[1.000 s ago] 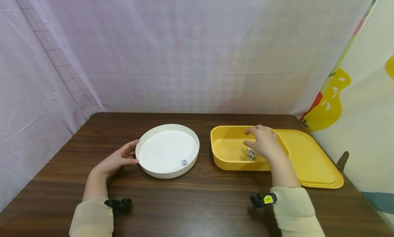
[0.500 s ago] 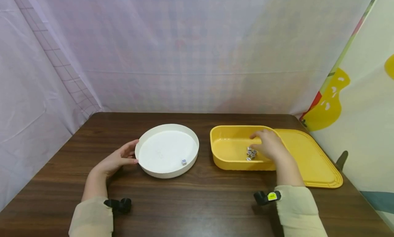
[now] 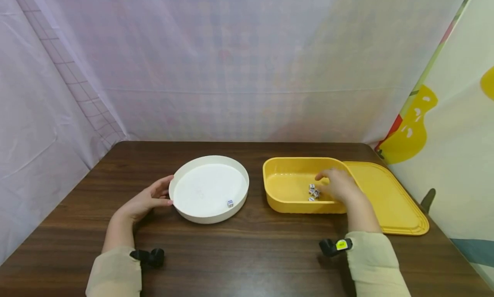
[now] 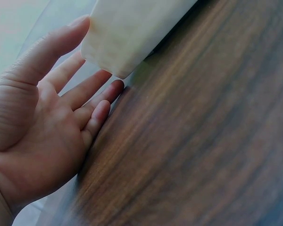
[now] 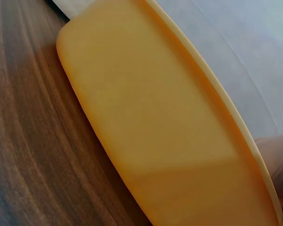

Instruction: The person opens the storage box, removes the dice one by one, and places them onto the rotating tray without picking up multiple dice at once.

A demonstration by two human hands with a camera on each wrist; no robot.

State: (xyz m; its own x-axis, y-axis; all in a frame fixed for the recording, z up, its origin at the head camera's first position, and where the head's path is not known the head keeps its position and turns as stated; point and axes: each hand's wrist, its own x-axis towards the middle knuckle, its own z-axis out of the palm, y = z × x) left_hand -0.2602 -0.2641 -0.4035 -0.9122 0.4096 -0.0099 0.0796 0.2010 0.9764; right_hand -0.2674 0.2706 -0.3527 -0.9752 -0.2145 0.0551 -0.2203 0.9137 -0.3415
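A round white tray (image 3: 210, 190) with a low wall lies left of centre, and one white die (image 3: 230, 203) rests inside near its front right. My left hand (image 3: 144, 200) is at the tray's left side, fingers and thumb spread along the outer wall; the left wrist view shows the fingertips at the wall's lower edge. My right hand (image 3: 339, 185) reaches into a yellow box (image 3: 305, 207), right of a small cluster of dice (image 3: 314, 191) on its floor. Its forefinger and thumb are apart. The right wrist view shows mostly the box's outer wall (image 5: 146, 103), which hides the fingers.
A yellow lid (image 3: 386, 198) lies flat to the right, partly behind the box and the right forearm. Underneath is a dark wooden table (image 3: 231, 262). A pale curtain (image 3: 247, 65) hangs along its far edge, with a printed cloth (image 3: 455, 160) on the right.
My right hand has moved slightly right and lower into the yellow box. The dice cluster there has shifted a little. The left hand and white tray are still.
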